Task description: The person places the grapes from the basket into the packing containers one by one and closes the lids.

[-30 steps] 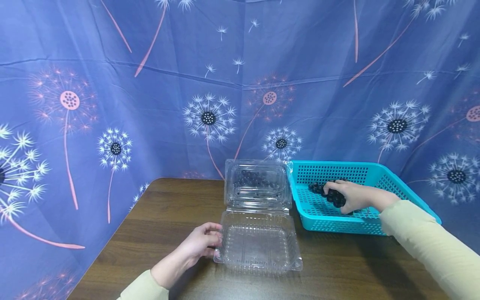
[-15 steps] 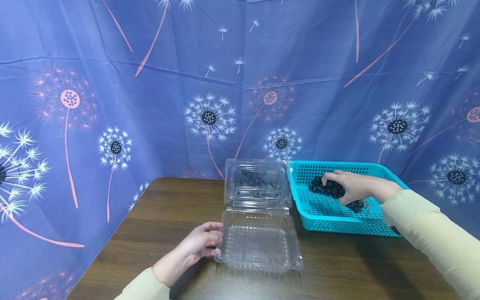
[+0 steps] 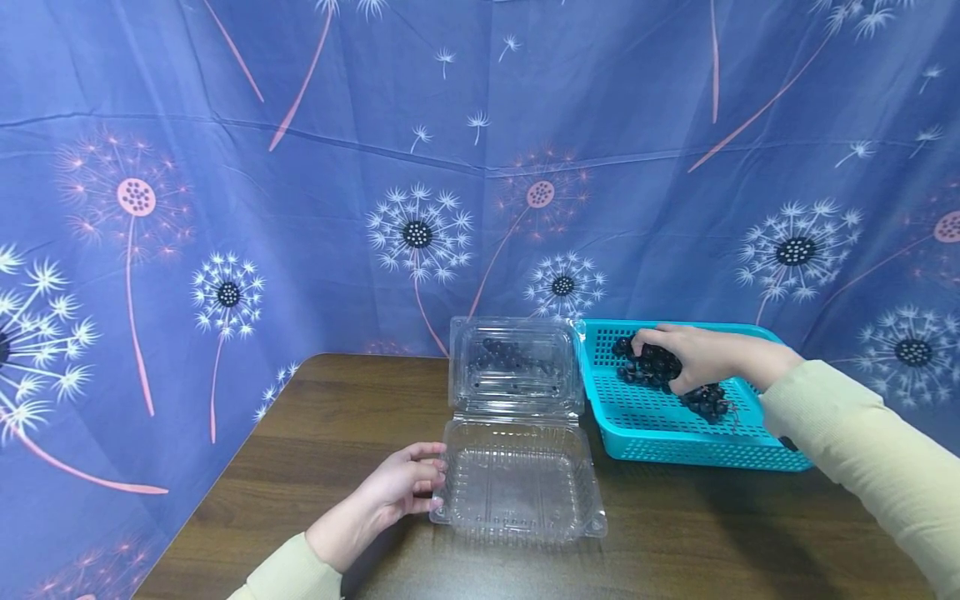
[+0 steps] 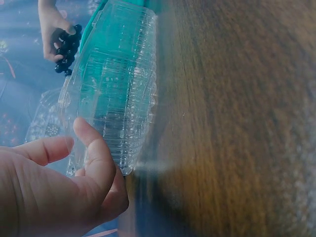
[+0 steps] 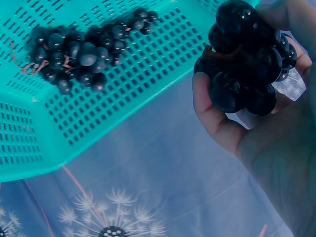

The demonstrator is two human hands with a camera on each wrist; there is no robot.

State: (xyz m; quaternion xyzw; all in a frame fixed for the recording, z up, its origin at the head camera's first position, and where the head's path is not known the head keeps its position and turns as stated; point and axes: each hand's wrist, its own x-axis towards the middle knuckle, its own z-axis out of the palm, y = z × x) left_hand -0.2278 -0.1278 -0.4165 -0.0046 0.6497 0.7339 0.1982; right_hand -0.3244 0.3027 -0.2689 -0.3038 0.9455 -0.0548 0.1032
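Observation:
A bunch of dark grapes [image 3: 654, 365] is gripped by my right hand [image 3: 701, 358], which holds it over the turquoise basket [image 3: 697, 450]. In the right wrist view, thumb and fingers curl round the held grapes [image 5: 242, 59]. A second bunch of grapes [image 5: 74, 57] lies on the basket's floor, partly hidden by my hand in the head view. My left hand [image 3: 401, 486] holds the left edge of the open, hinged clear plastic container [image 3: 517, 492]. Seen from the left wrist, the thumb and fingers sit about the container's rim [image 4: 69, 98].
The container's raised lid [image 3: 517, 367] leans back beside the basket, with dark specks showing on it. Both stand on a brown wooden table [image 3: 337, 433]. A blue dandelion-print cloth [image 3: 315, 208] hangs right behind the table's far edge.
My right hand has lifted its bunch of grapes slightly and moved left, away from the other bunch, which now shows more. My left hand has stayed at the container's edge.

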